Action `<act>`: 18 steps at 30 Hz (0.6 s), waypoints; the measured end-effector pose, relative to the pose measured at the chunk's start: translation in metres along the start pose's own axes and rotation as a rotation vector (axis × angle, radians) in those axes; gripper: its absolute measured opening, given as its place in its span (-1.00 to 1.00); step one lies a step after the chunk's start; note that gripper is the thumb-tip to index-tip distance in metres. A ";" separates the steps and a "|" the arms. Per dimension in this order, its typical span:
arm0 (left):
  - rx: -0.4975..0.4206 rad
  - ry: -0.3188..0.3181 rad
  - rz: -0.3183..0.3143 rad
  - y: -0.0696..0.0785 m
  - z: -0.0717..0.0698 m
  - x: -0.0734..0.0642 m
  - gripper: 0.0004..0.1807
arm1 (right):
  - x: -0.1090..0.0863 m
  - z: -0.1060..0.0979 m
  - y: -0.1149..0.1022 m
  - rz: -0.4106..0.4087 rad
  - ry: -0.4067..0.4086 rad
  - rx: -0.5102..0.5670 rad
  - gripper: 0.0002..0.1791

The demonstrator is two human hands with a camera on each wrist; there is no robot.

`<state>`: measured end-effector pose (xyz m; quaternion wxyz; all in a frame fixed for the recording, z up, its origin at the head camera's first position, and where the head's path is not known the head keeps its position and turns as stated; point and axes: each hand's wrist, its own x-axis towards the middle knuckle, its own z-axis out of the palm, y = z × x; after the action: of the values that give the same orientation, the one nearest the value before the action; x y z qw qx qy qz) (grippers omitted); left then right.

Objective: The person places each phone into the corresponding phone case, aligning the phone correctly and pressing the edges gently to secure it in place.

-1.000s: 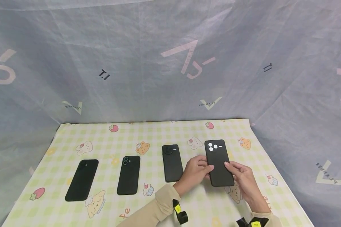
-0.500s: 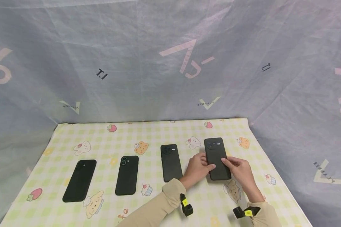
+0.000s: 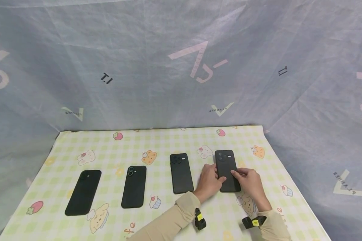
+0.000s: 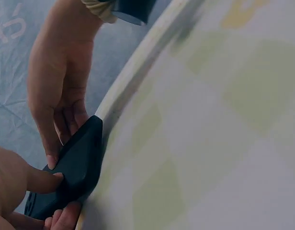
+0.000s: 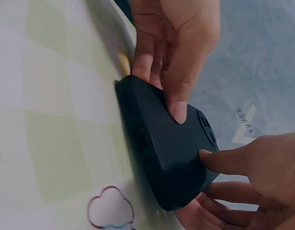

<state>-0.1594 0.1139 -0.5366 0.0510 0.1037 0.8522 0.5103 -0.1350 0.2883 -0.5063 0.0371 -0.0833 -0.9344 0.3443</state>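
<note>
In the head view, a black phone (image 3: 227, 175) lies back up at the right of the table, its camera circles and a small pale bar near the far end. My left hand (image 3: 209, 180) grips its left long edge, thumb on the back. On the opposite edge my right hand (image 3: 249, 182) pinches it, thumb also on the back. The right wrist view shows the phone (image 5: 166, 148) close up, with a port opening in its thick near end. There, both thumbs press the back while other fingers curl at the sides. What lies beneath it is hidden.
Three more black phones lie back up in a row to the left: the nearest phone (image 3: 182, 175), a middle phone (image 3: 134, 187) and a far-left phone (image 3: 83, 192). A checked cloth (image 3: 157, 140) covers the table. Grey fabric (image 3: 147, 67) hangs behind it.
Both hands have lowered the phone and shifted it slightly left. Its camera circles looked white a second ago and look dark now. The other phones stay put on the table.
</note>
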 end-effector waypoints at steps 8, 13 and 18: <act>0.217 -0.017 0.031 0.002 0.003 -0.003 -0.29 | -0.002 0.006 0.005 -0.002 -0.020 -0.019 -0.53; 0.275 -0.033 0.057 0.001 -0.002 -0.005 -0.25 | -0.004 0.009 0.005 -0.045 -0.008 -0.036 -0.56; 0.205 -0.193 0.091 0.001 -0.027 -0.021 -0.24 | -0.009 0.009 0.009 -0.073 -0.018 -0.040 -0.52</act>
<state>-0.1436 0.0867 -0.5232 0.0988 0.1954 0.8855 0.4098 -0.1262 0.2876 -0.5192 0.0395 -0.0468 -0.9439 0.3244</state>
